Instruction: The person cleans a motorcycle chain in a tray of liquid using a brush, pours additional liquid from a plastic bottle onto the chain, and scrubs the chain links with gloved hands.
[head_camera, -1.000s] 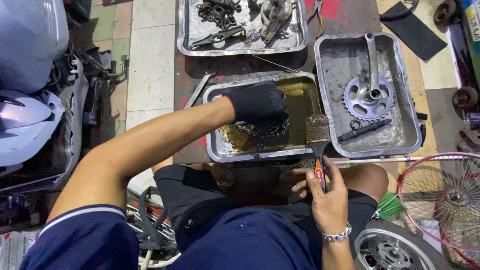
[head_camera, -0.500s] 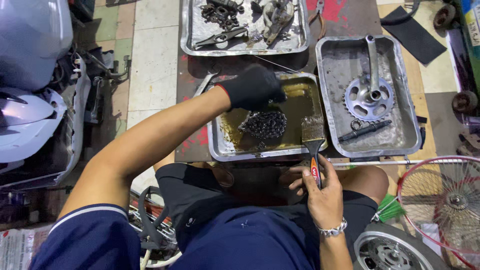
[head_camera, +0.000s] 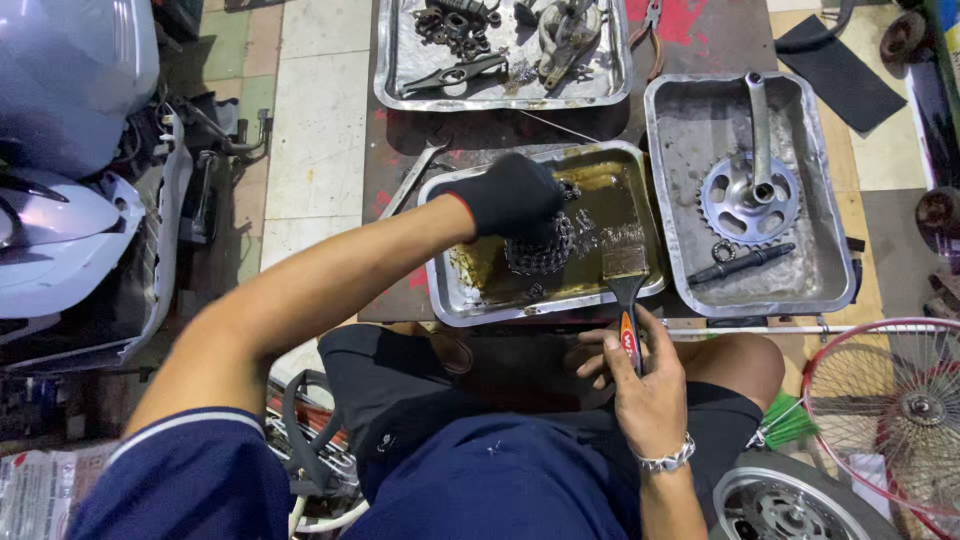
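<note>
The gloved left hand (head_camera: 510, 195) grips a greasy sprocket cluster (head_camera: 540, 250) in the oily middle tray (head_camera: 450, 290) on the table (head_camera: 720, 35). The bare right hand (head_camera: 640, 375) is closed around a paintbrush (head_camera: 626, 290) whose bristles rest at the tray's near rim. Right of it, another tray (head_camera: 830, 250) holds a crank with chainring (head_camera: 750, 190).

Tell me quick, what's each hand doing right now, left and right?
Left hand, in a black glove: closed on the chain cluster in the oily tray.
Right hand, bare: closed around the paintbrush handle, bristles in the same tray.
</note>
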